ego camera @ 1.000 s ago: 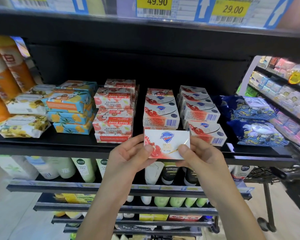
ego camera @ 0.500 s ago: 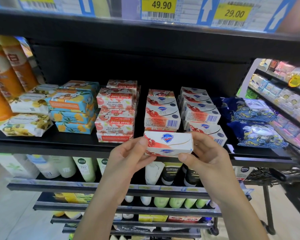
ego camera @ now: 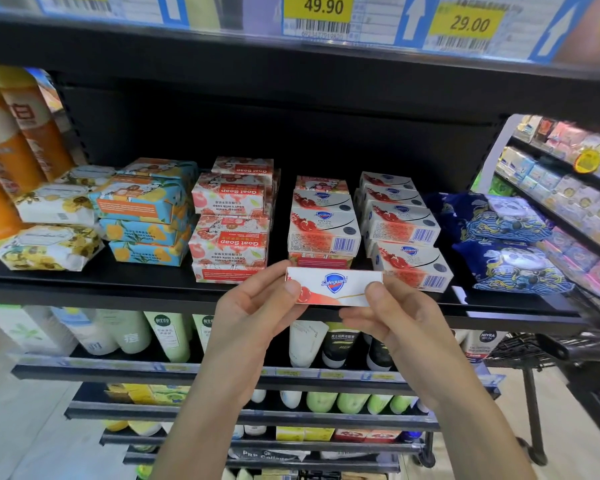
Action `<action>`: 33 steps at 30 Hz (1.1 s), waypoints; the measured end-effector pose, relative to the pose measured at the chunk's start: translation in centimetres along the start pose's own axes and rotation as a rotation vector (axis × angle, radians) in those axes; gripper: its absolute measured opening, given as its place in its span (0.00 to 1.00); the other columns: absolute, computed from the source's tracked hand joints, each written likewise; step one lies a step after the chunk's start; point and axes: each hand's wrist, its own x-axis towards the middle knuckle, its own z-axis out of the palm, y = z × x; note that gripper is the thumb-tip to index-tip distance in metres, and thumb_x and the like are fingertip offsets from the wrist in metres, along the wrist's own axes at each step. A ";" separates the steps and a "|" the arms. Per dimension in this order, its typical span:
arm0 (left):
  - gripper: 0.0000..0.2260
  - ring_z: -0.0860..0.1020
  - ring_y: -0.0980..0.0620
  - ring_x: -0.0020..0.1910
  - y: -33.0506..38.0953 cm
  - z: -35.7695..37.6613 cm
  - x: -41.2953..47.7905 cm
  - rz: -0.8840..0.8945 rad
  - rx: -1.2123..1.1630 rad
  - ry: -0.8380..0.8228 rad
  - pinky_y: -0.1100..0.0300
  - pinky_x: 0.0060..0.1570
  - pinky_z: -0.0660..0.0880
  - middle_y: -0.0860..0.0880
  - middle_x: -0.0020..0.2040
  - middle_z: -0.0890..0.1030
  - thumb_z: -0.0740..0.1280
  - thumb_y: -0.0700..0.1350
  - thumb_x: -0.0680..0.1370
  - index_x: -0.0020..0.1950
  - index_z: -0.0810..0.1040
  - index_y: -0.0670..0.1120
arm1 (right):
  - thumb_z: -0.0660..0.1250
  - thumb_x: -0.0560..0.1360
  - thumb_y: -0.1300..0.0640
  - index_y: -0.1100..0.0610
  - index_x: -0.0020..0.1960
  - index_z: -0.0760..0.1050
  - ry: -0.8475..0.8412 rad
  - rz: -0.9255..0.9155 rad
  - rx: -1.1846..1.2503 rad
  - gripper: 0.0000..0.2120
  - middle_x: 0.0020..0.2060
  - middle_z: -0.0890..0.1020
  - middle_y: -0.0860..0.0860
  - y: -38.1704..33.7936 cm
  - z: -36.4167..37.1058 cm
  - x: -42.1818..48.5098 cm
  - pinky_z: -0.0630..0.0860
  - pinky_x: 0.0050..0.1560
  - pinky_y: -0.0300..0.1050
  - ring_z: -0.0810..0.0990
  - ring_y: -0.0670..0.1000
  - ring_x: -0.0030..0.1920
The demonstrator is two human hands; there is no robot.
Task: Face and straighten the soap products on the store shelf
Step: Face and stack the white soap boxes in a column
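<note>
While pinching one white-and-red rectangular cardboard Safeguard soap box point(ego camera: 333, 285) by its ends with left hand point(ego camera: 253, 306) and right hand point(ego camera: 395, 313), centre frame, just before the black metal shelf point(ego camera: 84, 278) edge, could drop it from so light a fingertip hold. Could also knock the skewed stack at right on insertion. Counted behind: two rows of like boxes point(ego camera: 323, 233), four showing at right; two dark blue patterned soft packs point(ego camera: 499, 220).

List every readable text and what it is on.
"Safeguard": held box.
"Goat Soap", upside down: pink boxes.
"DETOX": stacked white box.
"49.90": left price tag.
"29.00": right price tag.
"NIVEA": tube below.
Barcode digits and small print: too blurred.
</note>
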 end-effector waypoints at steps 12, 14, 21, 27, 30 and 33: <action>0.24 0.83 0.52 0.60 0.3 0.0 -0.2 -0.031 0.031 -0.022 0.53 0.61 0.79 0.50 0.60 0.85 0.72 0.52 0.74 0.68 0.78 0.49 | 0.74 0.67 0.63 0.54 0.65 0.78 -0.079 -0.109 0.112 0.27 0.60 0.85 0.52 -0.1 -0.6 -0.4 0.81 0.56 0.43 0.85 0.54 0.59; 0.22 0.83 0.50 0.59 0.4 -0.1 -0.2 -0.046 0.016 -0.037 0.54 0.57 0.81 0.48 0.59 0.86 0.68 0.52 0.74 0.67 0.79 0.46 | 0.74 0.66 0.66 0.54 0.66 0.77 -0.103 -0.134 0.125 0.29 0.62 0.84 0.51 0.1 -0.8 -0.4 0.82 0.57 0.45 0.84 0.56 0.60; 0.19 0.85 0.47 0.57 0.3 -0.4 -0.1 -0.067 0.060 -0.078 0.54 0.55 0.82 0.44 0.57 0.86 0.68 0.47 0.75 0.65 0.80 0.42 | 0.78 0.67 0.69 0.53 0.72 0.73 -0.193 -0.150 0.110 0.36 0.68 0.80 0.51 0.4 -1.1 -0.3 0.80 0.61 0.50 0.81 0.57 0.65; 0.21 0.84 0.47 0.58 0.2 -0.4 -0.1 -0.033 0.029 -0.075 0.56 0.56 0.82 0.43 0.57 0.86 0.69 0.43 0.74 0.68 0.77 0.43 | 0.83 0.59 0.37 0.51 0.68 0.77 -0.059 -0.046 0.072 0.41 0.58 0.85 0.54 0.1 -0.2 -0.3 0.83 0.53 0.48 0.85 0.56 0.58; 0.23 0.84 0.47 0.59 -0.1 -0.4 -0.1 -0.030 0.038 -0.084 0.57 0.55 0.82 0.44 0.58 0.86 0.70 0.44 0.74 0.69 0.77 0.44 | 0.79 0.64 0.42 0.53 0.62 0.80 0.015 -0.051 0.054 0.30 0.52 0.87 0.55 0.2 0.0 -0.2 0.84 0.53 0.51 0.85 0.57 0.56; 0.22 0.84 0.47 0.58 -0.1 -0.3 -0.2 -0.029 0.044 -0.085 0.57 0.55 0.82 0.45 0.57 0.86 0.70 0.44 0.73 0.68 0.77 0.46 | 0.76 0.65 0.48 0.54 0.59 0.81 0.035 -0.074 0.050 0.23 0.49 0.87 0.54 0.2 -0.1 -0.3 0.82 0.56 0.48 0.85 0.55 0.55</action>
